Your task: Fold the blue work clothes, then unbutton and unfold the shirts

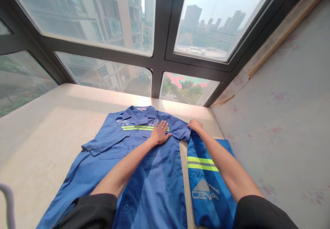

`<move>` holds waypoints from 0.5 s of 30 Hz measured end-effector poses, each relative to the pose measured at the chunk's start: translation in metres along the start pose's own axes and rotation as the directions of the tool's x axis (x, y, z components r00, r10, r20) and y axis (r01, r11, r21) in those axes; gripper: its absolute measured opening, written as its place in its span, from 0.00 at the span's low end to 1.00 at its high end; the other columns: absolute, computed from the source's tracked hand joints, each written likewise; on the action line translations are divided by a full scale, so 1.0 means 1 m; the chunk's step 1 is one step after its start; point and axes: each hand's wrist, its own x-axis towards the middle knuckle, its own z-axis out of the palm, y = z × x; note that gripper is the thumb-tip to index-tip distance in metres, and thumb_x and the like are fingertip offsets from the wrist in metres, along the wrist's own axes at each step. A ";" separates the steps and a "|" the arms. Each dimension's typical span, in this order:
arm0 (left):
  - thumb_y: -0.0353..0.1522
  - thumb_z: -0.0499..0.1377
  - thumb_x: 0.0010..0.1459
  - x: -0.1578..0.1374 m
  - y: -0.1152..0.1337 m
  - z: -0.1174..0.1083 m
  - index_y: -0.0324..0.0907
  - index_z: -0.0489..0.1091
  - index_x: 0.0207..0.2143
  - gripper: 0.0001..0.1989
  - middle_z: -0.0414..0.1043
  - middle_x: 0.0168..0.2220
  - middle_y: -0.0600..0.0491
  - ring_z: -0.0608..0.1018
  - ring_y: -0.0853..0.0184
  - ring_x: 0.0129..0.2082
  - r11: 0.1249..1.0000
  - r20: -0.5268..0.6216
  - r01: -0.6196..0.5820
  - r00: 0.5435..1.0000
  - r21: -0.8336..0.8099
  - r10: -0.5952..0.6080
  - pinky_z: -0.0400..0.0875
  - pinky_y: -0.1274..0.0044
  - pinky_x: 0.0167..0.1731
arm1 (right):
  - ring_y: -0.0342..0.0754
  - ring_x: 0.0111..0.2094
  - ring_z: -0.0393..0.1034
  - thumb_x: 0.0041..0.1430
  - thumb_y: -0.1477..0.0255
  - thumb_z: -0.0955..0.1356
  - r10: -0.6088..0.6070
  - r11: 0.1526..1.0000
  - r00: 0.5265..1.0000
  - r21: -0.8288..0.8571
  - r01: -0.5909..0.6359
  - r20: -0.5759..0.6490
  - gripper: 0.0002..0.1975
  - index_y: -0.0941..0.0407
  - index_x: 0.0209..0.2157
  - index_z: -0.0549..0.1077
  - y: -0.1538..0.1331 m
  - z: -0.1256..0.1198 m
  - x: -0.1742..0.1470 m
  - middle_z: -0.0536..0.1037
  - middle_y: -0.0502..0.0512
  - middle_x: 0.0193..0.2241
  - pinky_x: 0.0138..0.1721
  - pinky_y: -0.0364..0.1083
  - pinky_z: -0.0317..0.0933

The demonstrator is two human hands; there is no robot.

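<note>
A blue short-sleeved work shirt (144, 167) lies spread face up, its collar toward the window and a yellow-green reflective stripe across the chest. My left hand (160, 132) rests flat on the chest, fingers spread, over part of the stripe and lettering. At the end of the sleeve on the right, my right hand (195, 125) pinches the cuff edge between closed fingers. Beside the shirt lies a folded blue garment (206, 191) with two yellow-green bands and "CEVA" printed on it. My right forearm passes over this garment and hides part of it.
Both garments lie on a pale window ledge (46, 136). Dark-framed windows (157, 60) rise behind it, and a flower-patterned wall (283, 126) bounds the right side. A grey curved tube (9, 201) shows at the lower left edge.
</note>
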 end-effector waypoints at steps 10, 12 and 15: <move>0.53 0.43 0.65 0.002 -0.005 -0.004 0.39 0.56 0.66 0.37 0.52 0.68 0.43 0.54 0.54 0.68 0.999 0.057 -0.006 0.998 -0.046 0.008 0.48 0.59 0.65 | 0.43 0.29 0.69 0.61 0.62 0.64 -0.245 0.868 0.956 0.402 0.292 -0.163 0.13 0.58 0.30 0.70 -0.042 -0.055 -0.012 0.73 0.50 0.26 0.27 0.39 0.61; 0.49 0.41 0.68 0.006 -0.006 -0.006 0.41 0.59 0.65 0.32 0.55 0.67 0.43 0.56 0.56 0.67 0.999 0.067 0.011 0.998 -0.042 -0.008 0.51 0.60 0.63 | 0.42 0.25 0.68 0.60 0.61 0.66 -0.285 0.763 0.954 0.579 0.287 -0.097 0.13 0.57 0.31 0.68 -0.049 -0.057 -0.024 0.72 0.49 0.25 0.25 0.39 0.63; 0.43 0.42 0.69 0.018 -0.006 -0.012 0.45 0.65 0.60 0.25 0.63 0.62 0.44 0.63 0.56 0.63 0.999 0.052 0.045 0.998 -0.024 -0.044 0.58 0.61 0.58 | 0.41 0.23 0.68 0.54 0.65 0.73 -0.358 0.567 0.924 0.818 0.097 0.138 0.13 0.58 0.33 0.68 -0.051 -0.051 -0.039 0.74 0.49 0.25 0.26 0.41 0.67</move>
